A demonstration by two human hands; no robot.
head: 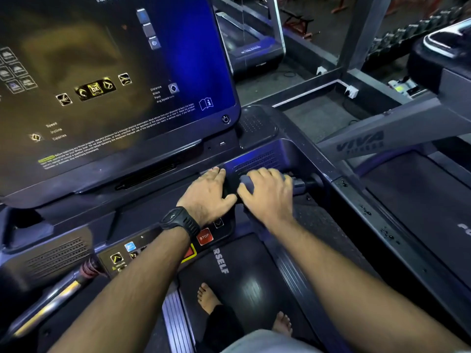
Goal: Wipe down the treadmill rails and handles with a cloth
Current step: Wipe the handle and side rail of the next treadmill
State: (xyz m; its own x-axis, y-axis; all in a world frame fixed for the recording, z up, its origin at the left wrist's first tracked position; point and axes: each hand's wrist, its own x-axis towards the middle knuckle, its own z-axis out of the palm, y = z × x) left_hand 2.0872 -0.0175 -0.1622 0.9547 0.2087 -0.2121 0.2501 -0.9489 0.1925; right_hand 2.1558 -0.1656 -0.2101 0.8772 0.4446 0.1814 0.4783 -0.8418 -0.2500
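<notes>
My right hand (267,197) is curled over a grey-blue cloth (246,184), holding it against the short dark handle (304,185) at the right end of the treadmill console. More of the cloth hangs below my wrist. My left hand (206,194), with a black watch on its wrist, lies just left of it, fingers stretched flat on the console edge and thumb spread towards the cloth. The right side rail (377,220) runs down to the right with dark droplets on it. At the lower left is a chrome-and-black handle (51,301).
The big console screen (107,80) fills the upper left. A red STOP button (204,236) and control keys sit under my left forearm. My bare feet stand on the black belt (244,281). A second treadmill (413,189) stands close on the right.
</notes>
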